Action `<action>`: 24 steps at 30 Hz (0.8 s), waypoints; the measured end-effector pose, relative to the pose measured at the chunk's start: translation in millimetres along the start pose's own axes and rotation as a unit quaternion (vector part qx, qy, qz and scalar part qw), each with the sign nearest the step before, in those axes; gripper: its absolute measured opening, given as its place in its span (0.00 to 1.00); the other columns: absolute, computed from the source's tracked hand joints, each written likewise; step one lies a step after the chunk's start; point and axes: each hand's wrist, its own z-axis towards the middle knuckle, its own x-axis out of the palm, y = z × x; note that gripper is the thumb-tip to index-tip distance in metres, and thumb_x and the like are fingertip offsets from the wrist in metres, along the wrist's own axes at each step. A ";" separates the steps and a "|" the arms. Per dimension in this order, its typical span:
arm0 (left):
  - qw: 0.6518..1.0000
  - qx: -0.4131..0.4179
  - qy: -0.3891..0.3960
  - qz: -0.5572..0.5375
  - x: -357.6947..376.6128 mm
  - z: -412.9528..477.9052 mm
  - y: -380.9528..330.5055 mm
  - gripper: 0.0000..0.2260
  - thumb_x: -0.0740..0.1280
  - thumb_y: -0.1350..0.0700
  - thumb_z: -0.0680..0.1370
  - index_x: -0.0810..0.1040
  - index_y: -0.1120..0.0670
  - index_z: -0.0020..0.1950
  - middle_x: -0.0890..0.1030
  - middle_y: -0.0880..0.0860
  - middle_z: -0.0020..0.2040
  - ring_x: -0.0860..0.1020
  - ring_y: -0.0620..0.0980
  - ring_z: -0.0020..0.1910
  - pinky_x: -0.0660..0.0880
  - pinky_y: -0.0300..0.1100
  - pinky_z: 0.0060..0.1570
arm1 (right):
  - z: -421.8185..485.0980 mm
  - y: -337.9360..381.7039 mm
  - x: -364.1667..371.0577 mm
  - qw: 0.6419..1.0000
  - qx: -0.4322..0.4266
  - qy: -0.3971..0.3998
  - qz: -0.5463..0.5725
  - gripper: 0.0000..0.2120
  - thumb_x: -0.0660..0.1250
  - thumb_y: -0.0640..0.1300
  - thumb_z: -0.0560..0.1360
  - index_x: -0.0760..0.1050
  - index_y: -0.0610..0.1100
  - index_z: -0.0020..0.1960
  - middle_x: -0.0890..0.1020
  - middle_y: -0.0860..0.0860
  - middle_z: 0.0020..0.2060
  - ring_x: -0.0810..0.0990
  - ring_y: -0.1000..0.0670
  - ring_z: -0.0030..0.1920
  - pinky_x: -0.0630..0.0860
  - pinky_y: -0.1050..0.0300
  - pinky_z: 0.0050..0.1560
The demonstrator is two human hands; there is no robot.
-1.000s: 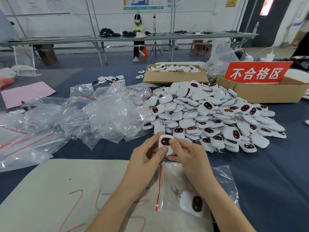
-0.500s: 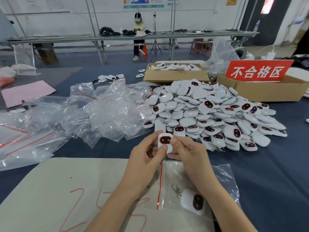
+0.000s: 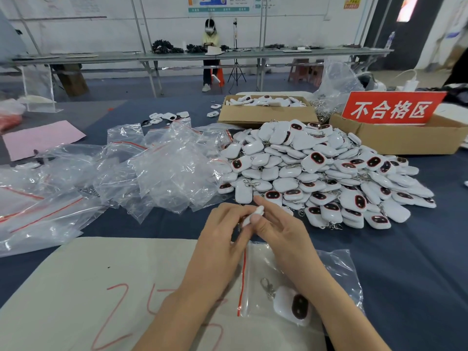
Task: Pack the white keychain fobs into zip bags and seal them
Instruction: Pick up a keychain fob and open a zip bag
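A white keychain fob (image 3: pixel 254 216) is pinched edge-on between my left hand (image 3: pixel 222 244) and my right hand (image 3: pixel 283 234), just in front of a big heap of white fobs (image 3: pixel 316 171) with dark faces. Under my wrists lies a clear zip bag (image 3: pixel 336 269) with a red strip; it holds one fob (image 3: pixel 293 305) with its clasp. To the left, a loose pile of clear zip bags (image 3: pixel 162 171) spreads across the blue table.
A pale board (image 3: pixel 76 295) with red numbers lies under the bag. Behind the heap stand a shallow cardboard box of fobs (image 3: pixel 266 115) and a second box (image 3: pixel 405 140) with a red sign. A pink sheet (image 3: pixel 43 138) lies far left. A person stands at the far bench.
The fob between my fingers has turned from face-up, showing its dark face, to edge-on. My right fingers have spread out over it. Both hands stay in the same place.
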 end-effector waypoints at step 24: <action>0.970 -0.139 -0.067 -0.185 -4.0 4.3 -5.4 0.12 0.73 0.62 0.77 0.82 0.43 0.49 0.85 0.43 0.47 0.82 0.43 0.47 0.75 0.30 0.46 | -8.1 17.5 0.0 0.996 -0.025 0.001 0.081 0.09 0.66 0.31 0.78 0.80 0.41 0.55 0.87 0.49 0.50 0.85 0.52 0.52 0.79 0.64 0.52</action>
